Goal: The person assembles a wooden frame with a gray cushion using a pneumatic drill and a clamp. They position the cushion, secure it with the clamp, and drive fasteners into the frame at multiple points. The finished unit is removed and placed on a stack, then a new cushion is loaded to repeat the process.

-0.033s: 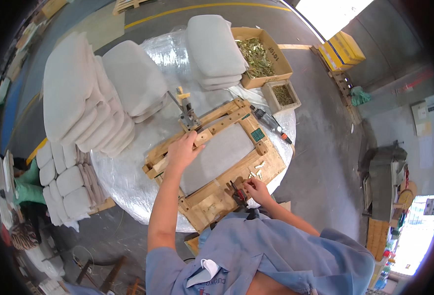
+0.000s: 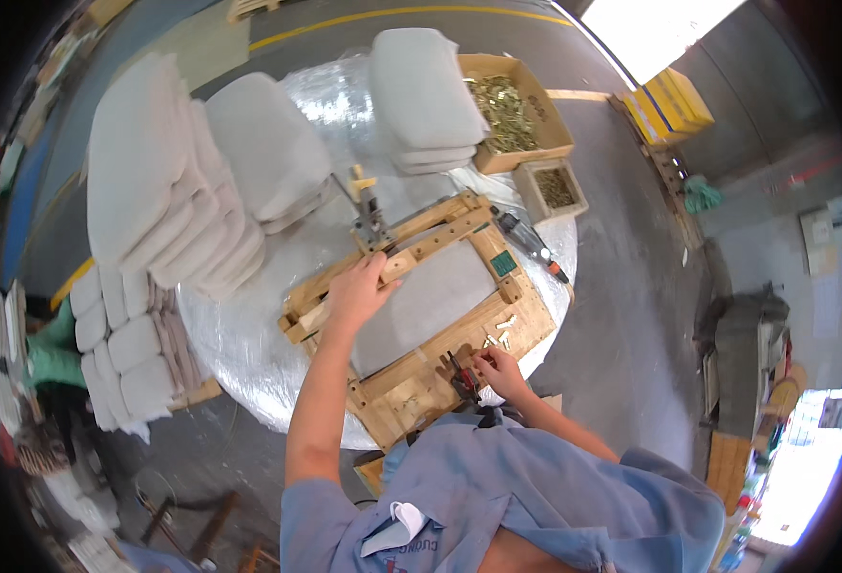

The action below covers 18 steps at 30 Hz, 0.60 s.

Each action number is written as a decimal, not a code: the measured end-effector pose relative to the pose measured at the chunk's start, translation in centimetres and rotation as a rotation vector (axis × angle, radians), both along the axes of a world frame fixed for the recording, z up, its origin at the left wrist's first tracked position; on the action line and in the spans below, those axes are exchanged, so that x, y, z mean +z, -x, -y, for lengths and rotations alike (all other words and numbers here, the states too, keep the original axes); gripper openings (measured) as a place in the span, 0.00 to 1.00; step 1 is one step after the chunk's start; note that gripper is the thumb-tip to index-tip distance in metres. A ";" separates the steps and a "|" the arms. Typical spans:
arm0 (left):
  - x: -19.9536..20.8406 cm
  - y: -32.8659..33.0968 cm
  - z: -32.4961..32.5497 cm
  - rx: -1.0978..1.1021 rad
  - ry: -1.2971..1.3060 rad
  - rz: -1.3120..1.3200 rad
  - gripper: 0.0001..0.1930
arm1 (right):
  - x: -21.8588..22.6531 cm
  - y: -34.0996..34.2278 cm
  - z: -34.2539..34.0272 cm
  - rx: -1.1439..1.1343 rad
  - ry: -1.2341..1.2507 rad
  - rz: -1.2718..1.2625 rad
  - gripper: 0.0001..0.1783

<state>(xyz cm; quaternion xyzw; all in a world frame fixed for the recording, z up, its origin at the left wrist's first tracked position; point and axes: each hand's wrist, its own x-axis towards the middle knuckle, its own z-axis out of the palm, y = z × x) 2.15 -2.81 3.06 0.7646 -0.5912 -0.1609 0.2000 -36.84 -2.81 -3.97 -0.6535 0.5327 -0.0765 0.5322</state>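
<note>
Left hand (image 2: 356, 289): bent over the wooden rail (image 2: 452, 237), with fingers on the far side and thumb toward the near side, so closed around it.
Right hand (image 2: 499, 372): kept low at the near edge, with fingers drawn narrowly together, just beside the red-and-black clamp (image 2: 465, 378); cannot tell if holding its handle, some small piece, or nothing.
Wooden frame (image 2: 531, 315): laid aslant on the table in front of the body, between both arms, with the rail along its far part.
Grey panel (image 2: 443, 294): lying flat inside the wooden frame, between the rail and the near board.
Metal clamp (image 2: 371, 223): mounted at the far side, beyond the left hand, with yellow on the handle.
Small pale pieces (image 2: 503, 336): scattered on the near board, near the right hand.
Power tool (image 2: 528, 241): black with orange, resting just beside the right end of the wooden frame.
Boxes: at the far right, a cardboard box (image 2: 552, 143) with many brass-coloured pieces, and near it a smaller box (image 2: 534, 198), also filled.
Padded grey stacks (image 2: 139, 158): piled along the far and left side.
Table (image 2: 235, 344): covered with shiny plastic film.
</note>
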 end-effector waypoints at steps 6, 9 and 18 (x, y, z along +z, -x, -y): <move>0.5 -0.1 0.3 0.042 -0.047 -0.048 0.23 | -1.5 0.6 0.3 -0.045 -0.069 0.073 0.12; -0.5 -0.2 -0.3 0.051 -0.032 -0.059 0.25 | -1.1 0.5 0.7 -0.010 -0.093 0.035 0.11; -0.7 -0.4 0.1 0.140 -0.074 -0.089 0.23 | 7.2 -10.5 7.9 0.144 0.377 0.122 0.12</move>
